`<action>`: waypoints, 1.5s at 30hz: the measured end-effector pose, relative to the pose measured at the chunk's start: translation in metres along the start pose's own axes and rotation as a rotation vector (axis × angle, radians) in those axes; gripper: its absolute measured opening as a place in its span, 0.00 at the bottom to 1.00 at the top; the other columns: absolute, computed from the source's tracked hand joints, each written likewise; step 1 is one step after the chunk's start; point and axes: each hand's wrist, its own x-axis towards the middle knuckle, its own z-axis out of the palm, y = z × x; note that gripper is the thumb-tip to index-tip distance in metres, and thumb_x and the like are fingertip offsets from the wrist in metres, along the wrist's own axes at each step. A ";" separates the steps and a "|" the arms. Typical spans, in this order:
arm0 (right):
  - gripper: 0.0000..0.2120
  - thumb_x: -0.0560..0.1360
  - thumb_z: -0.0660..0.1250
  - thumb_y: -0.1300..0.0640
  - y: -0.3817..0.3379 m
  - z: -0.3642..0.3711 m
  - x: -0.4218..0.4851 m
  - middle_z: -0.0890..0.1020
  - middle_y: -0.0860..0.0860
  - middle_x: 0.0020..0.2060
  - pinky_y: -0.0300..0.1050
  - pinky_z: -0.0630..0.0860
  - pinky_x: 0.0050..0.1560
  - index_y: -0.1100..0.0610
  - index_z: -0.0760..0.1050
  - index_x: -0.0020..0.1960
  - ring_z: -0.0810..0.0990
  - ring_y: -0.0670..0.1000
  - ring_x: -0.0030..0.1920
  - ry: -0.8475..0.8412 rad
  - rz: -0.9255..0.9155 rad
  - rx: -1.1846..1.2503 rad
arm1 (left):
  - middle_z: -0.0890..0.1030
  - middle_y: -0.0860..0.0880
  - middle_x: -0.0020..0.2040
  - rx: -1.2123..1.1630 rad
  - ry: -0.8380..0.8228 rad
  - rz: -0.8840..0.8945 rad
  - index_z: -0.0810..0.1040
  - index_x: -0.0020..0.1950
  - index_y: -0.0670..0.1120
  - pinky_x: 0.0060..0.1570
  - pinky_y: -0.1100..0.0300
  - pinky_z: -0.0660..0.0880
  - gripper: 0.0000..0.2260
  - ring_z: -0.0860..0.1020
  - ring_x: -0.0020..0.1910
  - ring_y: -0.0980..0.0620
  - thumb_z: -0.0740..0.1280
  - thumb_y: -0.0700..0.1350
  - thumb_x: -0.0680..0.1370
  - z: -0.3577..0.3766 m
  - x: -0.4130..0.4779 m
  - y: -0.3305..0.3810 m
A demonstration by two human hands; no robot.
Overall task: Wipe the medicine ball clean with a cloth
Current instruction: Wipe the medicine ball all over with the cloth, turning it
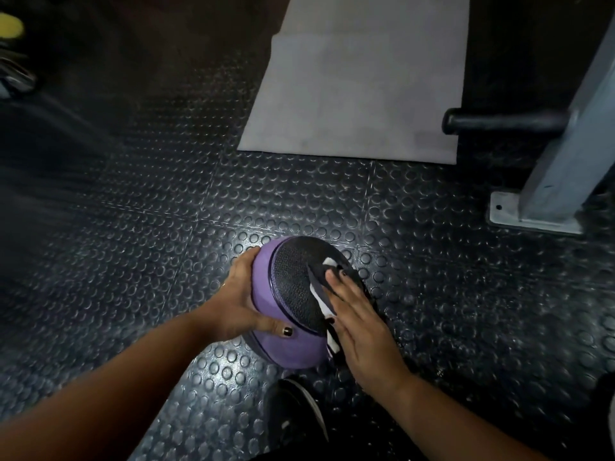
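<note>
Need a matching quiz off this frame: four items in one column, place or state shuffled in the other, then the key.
Items
1. left hand
2. right hand
3. grey mat
4. black shoe

Place or state
A. lies flat on the studded floor, beyond the ball
B. presses the cloth on the ball's black panel
C. grips the purple side of the medicine ball
D. nearest the camera, just below the ball

Pairs: 1-C, 2-B, 3-A, 4-D

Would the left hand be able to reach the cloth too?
Probably yes: the left hand grips the ball just across from the cloth, with nothing between, though the right hand covers most of it.
</note>
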 end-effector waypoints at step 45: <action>0.24 0.80 0.46 0.51 -0.044 0.018 0.037 0.65 0.47 0.74 0.47 0.51 0.75 0.54 0.64 0.73 0.58 0.49 0.75 -0.160 0.039 -0.300 | 0.48 0.44 0.82 0.768 0.156 0.449 0.45 0.81 0.42 0.75 0.38 0.55 0.65 0.46 0.81 0.40 0.73 0.74 0.60 0.045 -0.046 -0.026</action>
